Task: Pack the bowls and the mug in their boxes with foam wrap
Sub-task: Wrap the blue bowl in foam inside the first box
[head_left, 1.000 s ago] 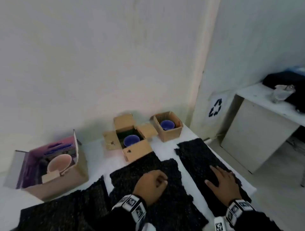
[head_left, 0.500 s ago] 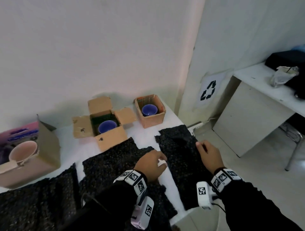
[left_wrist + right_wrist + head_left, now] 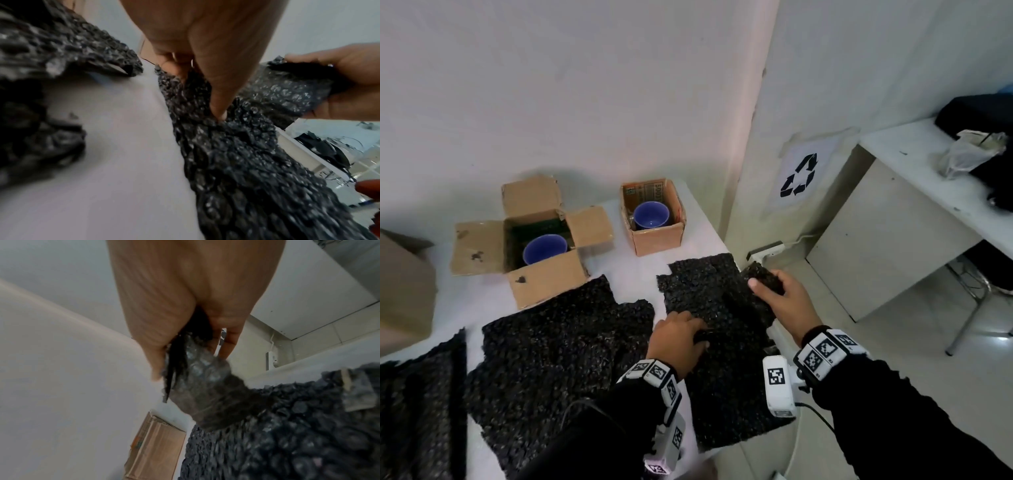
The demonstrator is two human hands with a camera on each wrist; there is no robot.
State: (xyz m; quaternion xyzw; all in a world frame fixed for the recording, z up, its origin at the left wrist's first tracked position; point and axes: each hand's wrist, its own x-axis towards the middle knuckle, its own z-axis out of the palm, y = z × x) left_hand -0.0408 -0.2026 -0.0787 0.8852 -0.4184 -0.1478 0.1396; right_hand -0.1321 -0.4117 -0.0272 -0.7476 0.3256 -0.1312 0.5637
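Both hands work the rightmost foam sheet (image 3: 717,308) on the table (image 3: 599,281): right hand (image 3: 786,301) grips its far corner, left hand (image 3: 678,342) pinches the near edge; wrapping step, next fetch a bowl (image 3: 650,215) from its box (image 3: 654,236).

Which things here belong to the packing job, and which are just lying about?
Job:
foam sheets
bowls
boxes
left hand and right hand, both gripping the right sheet

Lying about:
recycling sign
side desk
plastic bag
power strip
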